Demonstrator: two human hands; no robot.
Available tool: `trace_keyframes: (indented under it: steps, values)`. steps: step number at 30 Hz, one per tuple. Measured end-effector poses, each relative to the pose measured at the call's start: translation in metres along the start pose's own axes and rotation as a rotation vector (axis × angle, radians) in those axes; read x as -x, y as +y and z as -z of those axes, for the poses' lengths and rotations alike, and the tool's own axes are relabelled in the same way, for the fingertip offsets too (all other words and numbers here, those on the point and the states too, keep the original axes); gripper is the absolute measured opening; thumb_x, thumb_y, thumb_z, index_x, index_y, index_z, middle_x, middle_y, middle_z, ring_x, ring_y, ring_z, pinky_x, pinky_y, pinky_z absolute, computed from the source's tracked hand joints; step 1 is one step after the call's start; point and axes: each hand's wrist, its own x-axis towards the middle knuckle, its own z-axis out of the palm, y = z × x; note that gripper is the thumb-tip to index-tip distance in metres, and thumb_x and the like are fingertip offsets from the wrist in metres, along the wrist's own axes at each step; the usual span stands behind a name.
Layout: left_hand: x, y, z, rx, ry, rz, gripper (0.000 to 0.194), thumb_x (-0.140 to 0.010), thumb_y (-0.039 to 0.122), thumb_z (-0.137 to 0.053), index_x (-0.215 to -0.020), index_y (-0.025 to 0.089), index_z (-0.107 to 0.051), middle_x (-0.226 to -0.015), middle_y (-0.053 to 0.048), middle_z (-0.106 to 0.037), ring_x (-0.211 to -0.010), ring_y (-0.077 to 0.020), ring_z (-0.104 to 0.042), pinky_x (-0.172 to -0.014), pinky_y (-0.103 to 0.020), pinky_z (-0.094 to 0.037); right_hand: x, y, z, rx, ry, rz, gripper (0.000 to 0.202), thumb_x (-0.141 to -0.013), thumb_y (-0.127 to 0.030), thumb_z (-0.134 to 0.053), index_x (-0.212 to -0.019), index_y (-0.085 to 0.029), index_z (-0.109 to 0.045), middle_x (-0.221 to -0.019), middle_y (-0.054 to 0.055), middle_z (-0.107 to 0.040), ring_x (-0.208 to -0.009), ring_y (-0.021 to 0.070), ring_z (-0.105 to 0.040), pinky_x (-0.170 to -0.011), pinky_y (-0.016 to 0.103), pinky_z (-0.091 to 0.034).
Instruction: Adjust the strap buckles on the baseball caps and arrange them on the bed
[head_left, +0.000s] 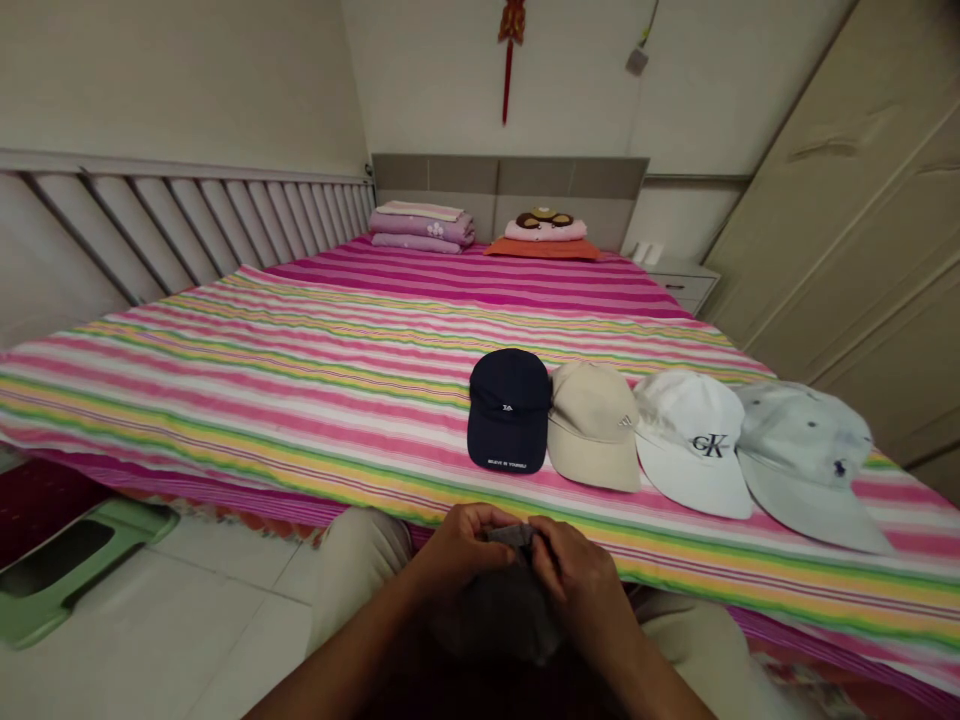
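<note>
The left hand (pixel 465 545), fingers closed together, pinches the edge of a dark grey fabric item (pixel 514 595) held low beside the striped bed (pixel 300 370); beyond lies a navy cap (pixel 508 415). The right hand (pixel 576 565), likewise closed, pinches the fabric too. Rightward lie a beige cap (pixel 592 430), a white cap (pixel 686 450) and a pale grey cap (pixel 806 465).

On the off-white wall (pixel 427 80) I note a red tasselled hanging ornament (pixel 512 25), above a grey-beige panelled headboard (pixel 525 182). Before this lie two piles: folded lilac bedding (pixel 420 228) at left, folded pink bedding (pixel 566 232) atop an orange cloth (pixel 532 249) at right. A white slatted rail (pixel 187 192) runs along the left. A white nightstand (pixel 690 286) stands near a cream panelled wardrobe (pixel 840 240). A light-green stool (pixel 142 518) rests on pale floor tiles (pixel 195 620).
</note>
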Motion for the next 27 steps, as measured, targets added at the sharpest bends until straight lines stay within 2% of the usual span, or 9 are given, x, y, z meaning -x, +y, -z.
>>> trace_keyframes:
  steps: [3,5,7,9,11,14,18,21,27]
  values:
    - [-0.001,-0.002,0.001,0.018,-0.034,-0.021,0.026,-0.052,0.013,-0.071,-0.078,0.012,-0.067,-0.067,-0.004,-0.067,-0.063,-0.0124,-0.059,-0.06,-0.022,-0.042,-0.004,-0.001,-0.001,-0.405,-0.035,-0.425,0.016,-0.081,-0.025,-0.044,-0.081,-0.016,-0.057,-0.058,0.003,-0.063,-0.051,0.0167,-0.059,-0.048,0.026,-0.047]
    - [-0.002,-0.005,0.003,0.017,-0.057,-0.029,0.027,-0.054,0.013,-0.07,-0.08,0.012,-0.066,-0.069,-0.004,-0.067,-0.063,-0.0126,-0.059,-0.061,-0.023,-0.042,-0.004,-0.001,-0.002,-0.53,-0.049,-0.543,0.018,-0.081,-0.028,-0.044,-0.083,-0.015,-0.055,-0.057,0.003,-0.061,-0.048,0.016,-0.058,-0.045,0.025,-0.046]
    - [-0.004,-0.006,0.005,0.006,-0.041,-0.026,0.028,-0.054,0.014,-0.071,-0.081,0.012,-0.065,-0.071,-0.004,-0.067,-0.063,-0.0121,-0.059,-0.06,-0.022,-0.042,-0.003,0.0,-0.002,-0.443,-0.045,-0.428,0.022,-0.079,-0.024,-0.045,-0.096,-0.014,-0.054,-0.073,0.007,-0.064,-0.061,0.0176,-0.061,-0.054,0.028,-0.048]
    - [-0.005,-0.007,0.007,-0.014,-0.013,-0.013,0.029,-0.052,0.014,-0.072,-0.08,0.012,-0.065,-0.071,-0.003,-0.067,-0.062,-0.0117,-0.058,-0.059,-0.022,-0.04,-0.002,0.001,0.001,-0.259,-0.079,-0.209,0.03,-0.078,-0.017,-0.044,-0.107,-0.017,-0.053,-0.089,0.009,-0.063,-0.075,0.0189,-0.061,-0.062,0.03,-0.048]
    - [-0.005,-0.006,0.006,-0.032,-0.006,0.0,0.031,-0.052,0.015,-0.073,-0.081,0.012,-0.065,-0.072,-0.003,-0.067,-0.063,-0.0118,-0.058,-0.059,-0.022,-0.04,-0.001,0.002,0.004,-0.141,-0.133,-0.076,0.029,-0.078,-0.013,-0.041,-0.103,-0.019,-0.056,-0.091,0.009,-0.062,-0.079,0.0198,-0.06,-0.064,0.03,-0.047]
    - [-0.003,-0.002,0.002,-0.049,-0.025,-0.013,0.029,-0.051,0.015,-0.073,-0.079,0.013,-0.065,-0.074,-0.003,-0.067,-0.065,-0.0119,-0.058,-0.061,-0.022,-0.04,-0.004,0.001,0.005,-0.199,-0.124,-0.223,0.017,-0.08,-0.017,-0.04,-0.085,-0.018,-0.056,-0.074,0.006,-0.062,-0.066,0.0183,-0.058,-0.057,0.028,-0.044]
    - [-0.001,-0.001,-0.002,-0.036,0.003,-0.05,0.024,-0.05,0.015,-0.074,-0.07,0.013,-0.062,-0.073,-0.002,-0.067,-0.068,-0.013,-0.059,-0.065,-0.023,-0.042,-0.008,-0.001,0.0,-0.617,-0.067,-0.577,0.02,-0.084,-0.031,-0.037,-0.075,-0.019,-0.049,-0.06,0.0,-0.054,-0.056,0.0149,-0.05,-0.052,0.025,-0.04]
    - [-0.002,-0.004,-0.001,-0.034,0.027,-0.054,0.021,-0.051,0.018,-0.075,-0.065,0.013,-0.06,-0.066,-0.001,-0.066,-0.062,-0.0114,-0.058,-0.062,-0.023,-0.042,-0.008,-0.002,-0.004,-0.768,-0.124,-0.602,0.026,-0.082,-0.042,-0.041,-0.074,-0.018,-0.05,-0.062,-0.001,-0.05,-0.059,0.0144,-0.047,-0.055,0.025,-0.038]
    - [-0.003,-0.003,0.01,-0.082,0.087,0.004,0.026,-0.045,0.023,-0.078,-0.062,0.011,-0.061,-0.053,0.0,-0.063,-0.047,-0.0084,-0.053,-0.048,-0.019,-0.037,-0.006,0.002,0.002,-1.014,-0.372,-0.656,0.037,-0.069,-0.053,-0.056,-0.064,-0.016,-0.049,-0.054,-0.005,-0.04,-0.049,0.0091,-0.03,-0.046,0.022,-0.022]
